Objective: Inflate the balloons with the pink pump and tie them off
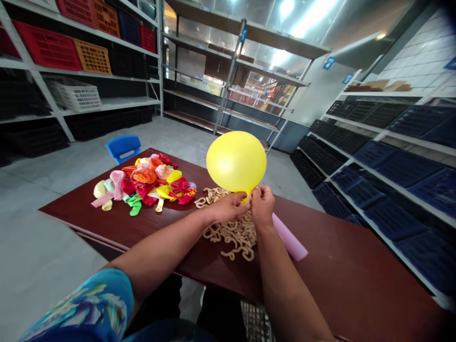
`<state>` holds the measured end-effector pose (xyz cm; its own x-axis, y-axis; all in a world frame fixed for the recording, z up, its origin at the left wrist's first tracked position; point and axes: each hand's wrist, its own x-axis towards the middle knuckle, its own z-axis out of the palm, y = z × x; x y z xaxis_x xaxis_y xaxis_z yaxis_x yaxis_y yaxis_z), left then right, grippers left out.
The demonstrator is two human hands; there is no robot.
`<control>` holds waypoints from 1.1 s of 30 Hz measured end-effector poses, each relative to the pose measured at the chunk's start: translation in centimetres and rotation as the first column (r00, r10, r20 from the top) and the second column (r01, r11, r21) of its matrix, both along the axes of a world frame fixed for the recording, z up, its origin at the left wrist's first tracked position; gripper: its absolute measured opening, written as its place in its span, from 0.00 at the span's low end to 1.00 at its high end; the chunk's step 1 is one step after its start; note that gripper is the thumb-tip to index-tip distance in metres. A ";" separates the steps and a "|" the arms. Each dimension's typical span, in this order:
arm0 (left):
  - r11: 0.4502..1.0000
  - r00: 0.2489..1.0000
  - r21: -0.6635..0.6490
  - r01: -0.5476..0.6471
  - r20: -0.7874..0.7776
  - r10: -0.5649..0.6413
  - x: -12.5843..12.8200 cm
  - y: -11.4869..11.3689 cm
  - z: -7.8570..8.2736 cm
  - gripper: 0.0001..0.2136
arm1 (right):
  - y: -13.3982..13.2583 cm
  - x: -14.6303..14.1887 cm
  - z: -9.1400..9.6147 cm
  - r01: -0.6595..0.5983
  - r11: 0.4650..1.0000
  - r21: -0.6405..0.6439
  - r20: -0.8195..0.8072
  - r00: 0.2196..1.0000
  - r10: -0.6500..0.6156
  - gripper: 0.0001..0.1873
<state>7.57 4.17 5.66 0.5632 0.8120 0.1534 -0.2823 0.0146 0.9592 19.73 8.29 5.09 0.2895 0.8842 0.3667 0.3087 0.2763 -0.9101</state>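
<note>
Both hands are up at the middle of the table, working at the neck of an inflated round yellow rubber balloon [236, 161]. The left hand [230, 207] is nearly closed, thumb and fingers pinched on the yellow neck just under the balloon body. The right hand [262, 205] is clenched too, fingers curled in tight on the same neck from the right side, and the two hands touch each other there. The exact finger wrap on the neck is too small to make out. The balloon sits above the hands, off the table, its body tilted slightly to the far side. Directly under the hands is a loose heap of beige curled string-like pieces [231, 232] on the dark reddish-brown wooden table [342, 266]. A pale pink plastic tube [290, 240] lies just right of the right wrist, angled toward the near right. To the left on the table, well apart from the hands, is a pile of flat uninflated balloons in mixed colours [142, 185]. A blue plastic chair [123, 147] stands beyond the far left table edge.
</note>
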 end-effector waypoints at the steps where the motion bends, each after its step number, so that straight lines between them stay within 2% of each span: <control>1: 1.000 1.000 -0.003 0.007 0.002 -0.007 0.0 0.0 0.1 0.14 | 0.1 0.0 -0.1 0.005 1.000 0.000 0.004 1.000 -0.005 0.09; 4: 0.999 0.999 0.016 -0.035 -0.029 0.035 -0.1 0.1 0.2 0.13 | 0.4 0.1 -0.5 0.005 1.000 -0.008 -0.012 1.000 -0.005 0.10; 7: 0.971 0.962 0.101 -0.215 -0.148 0.228 -0.2 0.7 0.0 0.13 | 0.8 0.1 -0.9 -0.022 1.000 0.002 -0.075 0.997 0.022 0.11; 10: 0.880 0.832 0.244 -0.407 -0.298 0.468 -0.4 1.6 -0.5 0.15 | 1.0 -0.1 -1.3 -0.067 0.998 0.008 -0.135 0.989 0.068 0.13; 13: 0.797 0.705 0.350 -0.491 -0.377 0.600 -0.6 2.9 -0.7 0.17 | 0.8 -0.5 -1.4 -0.144 0.990 -0.005 -0.168 0.976 0.141 0.17; 16: 0.762 0.634 0.403 -0.506 -0.425 0.646 -0.7 4.6 -0.3 0.19 | 0.5 -0.9 -1.4 -0.157 0.987 0.044 -0.085 0.983 0.161 0.20; 20: 0.798 0.556 0.412 -0.439 -0.573 0.602 -1.4 7.2 1.1 0.28 | 0.2 -0.9 -1.5 -0.126 0.959 0.253 0.215 0.974 0.071 0.18; 23: 0.805 0.427 0.442 -0.396 -0.687 0.588 -3.0 8.1 2.0 0.33 | 0.1 -0.7 -1.5 -0.168 0.922 0.350 0.366 0.930 0.031 0.16; 25: 0.802 0.351 0.488 -0.343 -0.726 0.592 -4.9 7.7 2.2 0.28 | 0.0 -0.7 -1.4 -0.177 0.914 0.364 0.415 0.910 0.011 0.16; 28: 0.740 0.264 0.587 -0.329 -0.695 0.669 -8.4 5.9 2.0 0.12 | -0.3 -0.6 -1.1 -0.160 0.922 0.353 0.438 0.899 -0.012 0.15; 30: 0.726 0.266 0.587 -0.358 -0.681 0.682 -10.8 4.2 1.6 0.04 | -0.4 -0.6 -0.8 -0.142 0.932 0.333 0.454 0.890 -0.027 0.15; 33: 0.694 0.312 0.511 -0.508 -0.642 0.701 -13.6 1.9 0.8 0.08 | -0.2 -0.3 -0.5 -0.112 0.945 0.307 0.475 0.878 -0.051 0.14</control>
<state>-6.00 6.07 6.45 -0.1133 0.9835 0.1412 0.6749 -0.0281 0.7373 19.38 8.05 4.55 -0.0148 0.7026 0.7115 0.6633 0.5394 -0.5188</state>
